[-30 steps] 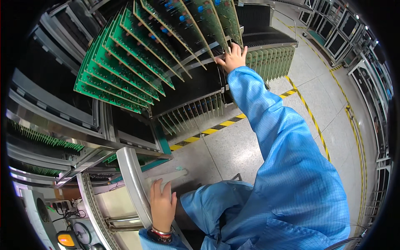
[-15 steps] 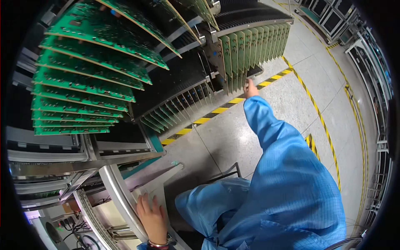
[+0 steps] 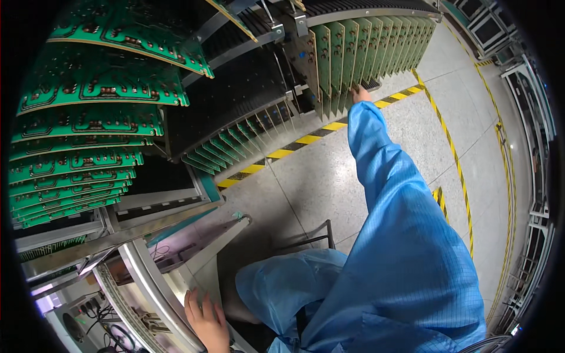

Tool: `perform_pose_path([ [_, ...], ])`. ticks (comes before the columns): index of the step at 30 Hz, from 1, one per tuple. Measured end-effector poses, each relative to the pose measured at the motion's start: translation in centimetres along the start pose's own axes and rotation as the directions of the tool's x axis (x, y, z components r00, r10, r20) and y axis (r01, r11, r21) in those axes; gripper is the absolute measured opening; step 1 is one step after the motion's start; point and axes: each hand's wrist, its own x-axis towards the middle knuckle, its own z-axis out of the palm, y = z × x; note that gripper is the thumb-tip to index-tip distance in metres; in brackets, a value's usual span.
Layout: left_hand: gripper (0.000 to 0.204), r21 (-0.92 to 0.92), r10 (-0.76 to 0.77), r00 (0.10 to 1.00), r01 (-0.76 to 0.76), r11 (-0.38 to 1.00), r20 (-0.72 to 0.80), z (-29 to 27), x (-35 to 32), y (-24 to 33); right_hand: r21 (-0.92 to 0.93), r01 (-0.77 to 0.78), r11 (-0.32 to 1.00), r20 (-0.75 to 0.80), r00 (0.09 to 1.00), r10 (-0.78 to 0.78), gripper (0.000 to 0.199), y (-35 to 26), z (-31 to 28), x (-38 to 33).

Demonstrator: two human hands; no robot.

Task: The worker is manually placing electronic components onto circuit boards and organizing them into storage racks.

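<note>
Item: row of olive-green circuit boards [image 3: 372, 50], held edgewise at a black slotted rack [image 3: 365, 7], visible long edges running down-view toward my right side. My right hand [image 3: 361, 95]: nearer, at their lower edges, boards just beyond the fingers; whether these pinch one, I cannot tell. My left hand [image 3: 207, 325]: well apart, beside a silver rail [image 3: 154, 285], fingers slightly spread.

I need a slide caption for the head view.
Right hand at a row of circuit boards, left hand beside a metal rail.
</note>
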Motion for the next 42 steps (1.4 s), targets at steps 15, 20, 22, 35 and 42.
perform_pose_path([
  [15, 0.039, -0.102, -0.052, 0.978, 0.032, 0.994, -0.202, -4.0, -6.7, -1.6, 0.152, -0.315, 0.937, 0.426, 0.876, 0.225, 0.013, 8.3, -28.6, -18.2],
  [20, 0.040, -0.136, -0.274, 0.925, 0.246, 0.960, -0.261, -5.6, -11.5, -4.7, 0.057, 0.362, 0.930, 0.777, 0.569, -0.269, 0.014, -12.6, -37.0, -16.0],
  [22, 0.037, -0.253, -0.297, 0.904, 0.223, 0.941, -0.307, -6.1, -13.2, -5.3, 0.273, 0.544, 0.794, 0.679, 0.475, -0.559, 0.011, -19.8, -40.5, -16.8],
  [35, 0.023, -0.603, -0.657, 0.646, 0.360, 0.712, -0.389, -1.4, -24.5, -6.1, 0.028, -0.759, 0.651, 0.656, -0.478, -0.584, 0.034, -52.2, -23.8, -42.5],
  [42, 0.021, -0.578, -0.653, 0.644, 0.376, 0.724, -0.399, -2.2, -24.3, -6.5, 0.077, -0.603, 0.794, 0.604, -0.606, -0.518, 0.036, -57.6, -20.6, -49.9],
])
